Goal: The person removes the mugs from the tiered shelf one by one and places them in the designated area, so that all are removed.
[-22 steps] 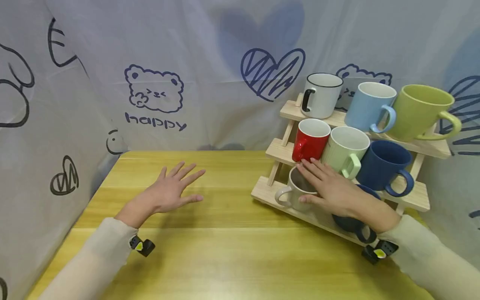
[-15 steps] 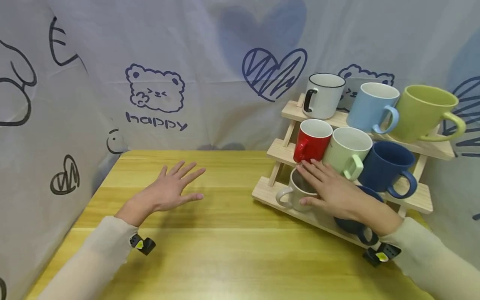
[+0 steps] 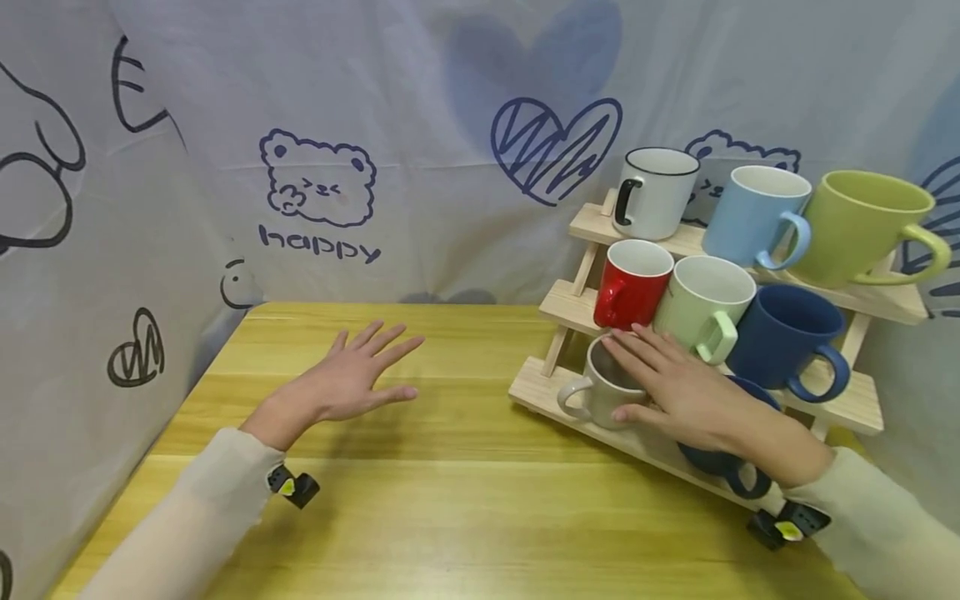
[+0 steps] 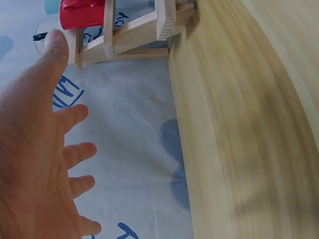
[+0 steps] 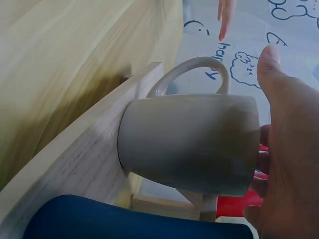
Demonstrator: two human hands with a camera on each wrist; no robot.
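Note:
My right hand (image 3: 693, 396) hovers over the bottom tier of a wooden stand (image 3: 538, 379), fingers extended across the top of a beige mug (image 3: 602, 398). In the right wrist view the mug (image 5: 187, 142) stands on the board with its handle pointing away from the stand's other mugs; the thumb and fingers lie right at its rim, uncurled. A dark blue mug (image 3: 708, 460) beside it is partly hidden under my wrist. Over the table at left, my left hand (image 3: 345, 382) is spread with nothing in it; the left wrist view shows its palm (image 4: 30, 164).
Higher tiers carry a red mug (image 3: 633, 287), a pale green mug (image 3: 693, 308), a blue mug (image 3: 780, 337), a white black-rimmed mug (image 3: 660, 196), a light blue mug (image 3: 753, 217) and a large olive-green mug (image 3: 855, 225). A drawn-on cloth (image 3: 442, 150) hangs behind the wooden table (image 3: 420, 517).
The head view has turned slightly, so stand, mugs and both hands appear a little farther right. Both hands keep nearly the same pose, and the mugs stay in place on the stand.

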